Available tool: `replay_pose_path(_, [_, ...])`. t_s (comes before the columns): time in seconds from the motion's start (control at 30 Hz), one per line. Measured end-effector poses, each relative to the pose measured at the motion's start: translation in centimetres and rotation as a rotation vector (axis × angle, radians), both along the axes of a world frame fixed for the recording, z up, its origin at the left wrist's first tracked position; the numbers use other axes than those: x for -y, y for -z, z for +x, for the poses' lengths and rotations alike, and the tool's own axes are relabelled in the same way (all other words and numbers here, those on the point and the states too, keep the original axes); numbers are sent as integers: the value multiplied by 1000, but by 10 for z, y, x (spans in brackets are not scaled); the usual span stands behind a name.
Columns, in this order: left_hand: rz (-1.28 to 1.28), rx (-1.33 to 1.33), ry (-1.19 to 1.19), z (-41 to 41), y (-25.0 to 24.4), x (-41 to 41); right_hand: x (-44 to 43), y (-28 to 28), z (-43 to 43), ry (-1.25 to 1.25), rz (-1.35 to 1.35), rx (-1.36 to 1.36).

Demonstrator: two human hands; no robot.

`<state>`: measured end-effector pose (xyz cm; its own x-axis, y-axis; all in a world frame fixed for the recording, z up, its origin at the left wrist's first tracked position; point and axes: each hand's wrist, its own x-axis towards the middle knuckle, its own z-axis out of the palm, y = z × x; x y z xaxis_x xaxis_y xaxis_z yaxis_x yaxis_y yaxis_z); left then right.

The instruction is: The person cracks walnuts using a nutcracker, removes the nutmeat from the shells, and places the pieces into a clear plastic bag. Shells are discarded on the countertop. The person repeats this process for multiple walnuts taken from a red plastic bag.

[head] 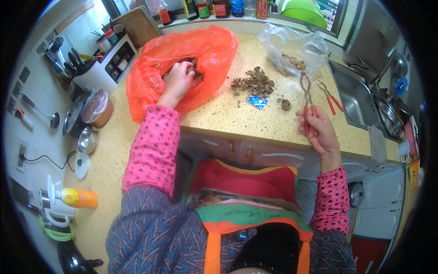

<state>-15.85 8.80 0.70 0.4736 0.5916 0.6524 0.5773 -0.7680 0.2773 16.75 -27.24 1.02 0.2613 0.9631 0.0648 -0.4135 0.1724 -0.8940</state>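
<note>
My left hand (179, 80) reaches into an open red plastic bag (215, 51), its fingers among brown nuts or shells (196, 73) that are partly hidden by the hand. My right hand (318, 128) grips the red handles of a metal nutcracker (305, 89), its looped head pointing away from me. A second nutcracker with red handles (330, 99) lies to the right. Between the hands are a heap of broken brown shells (255, 82), a blue packet (257, 102) and a brown nut or shell piece (285, 104). Behind them a clear plastic bag (294, 44) holds light brown pieces (294, 62).
A steel sink (356, 92) is at the right. Knife block (80, 63), cutting board (137, 27), lidded pot (73, 116), brown container (102, 109), metal bowl (87, 140) and orange bottle (80, 198) line the left. Bottles (220, 8) stand behind; shell crumbs dot the counter (212, 120).
</note>
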Motion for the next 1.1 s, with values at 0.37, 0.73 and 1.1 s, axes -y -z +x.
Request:
replay_pose_path(0.37, [-1121,636,907,78,-52,110,-82,-36,-6,-194,-111,166])
replay_pose_path(0.73, [-1139,885,824,170,-14,78,-143,-33,6,-198,-73,202])
replay_pose_path(1.1, [-1291,963,924,161,-22,71,-133,-41,3,-150,-62,298])
